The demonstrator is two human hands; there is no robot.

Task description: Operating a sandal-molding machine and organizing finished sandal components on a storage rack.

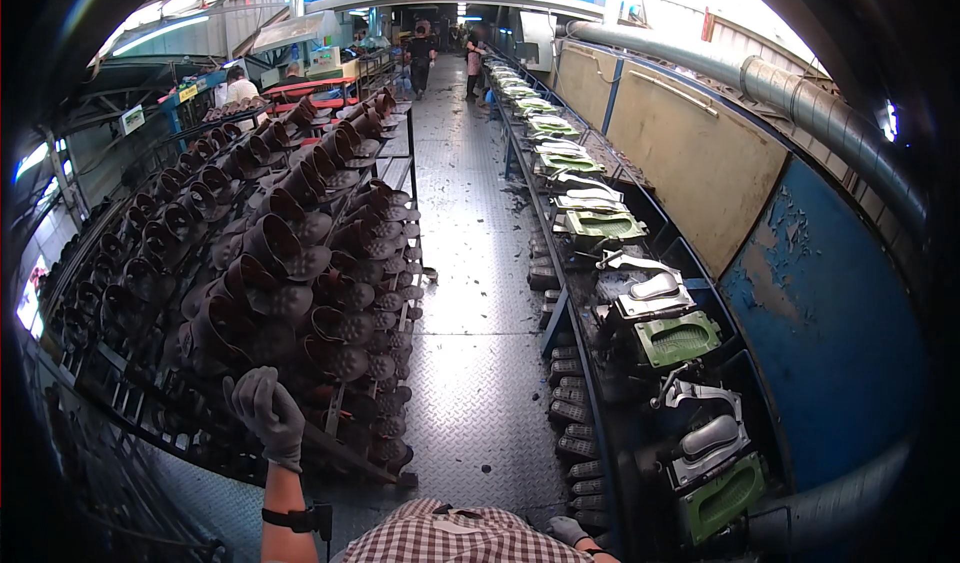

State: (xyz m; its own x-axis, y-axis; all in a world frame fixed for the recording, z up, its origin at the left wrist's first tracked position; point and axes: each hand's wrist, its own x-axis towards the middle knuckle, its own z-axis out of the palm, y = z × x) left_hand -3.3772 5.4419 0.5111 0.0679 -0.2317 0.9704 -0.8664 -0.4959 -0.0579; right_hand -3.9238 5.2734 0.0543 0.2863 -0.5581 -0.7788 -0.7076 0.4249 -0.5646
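a: left hand (268, 410) raised in a grey knit glove, fingers curled loosely together, clamped on nothing. nearest to the fingertips, just above and beside them, a dark rubber boot (335, 355) hung sole-outward on the tilted rack (345, 453).

b: touching?

a: hard to say; close to the lower row, maybe brushing a boot shaft, no clear grip. looks soft and bendy in the shaft, stiffer at the sole, probably light enough for one hand. likely a bit slick where glossy, so best taken round the ankle, just beyond the fingertips, rather than by the floppy top edge.

b: fragile?

a: doubtful; more likely to flop or slide off its peg than to break.

b: further right?

a: checkered shirt (450, 538) at the bottom edge, then the right hand (570, 529), also gloved, low and mostly cut off; cannot tell whether open or closed. well away from those fingers, across the tread-plate floor (480, 363), a line of green sole moulds (680, 338) with metal lasts (655, 288) tipped up. other people (420, 58) far down the aisle.
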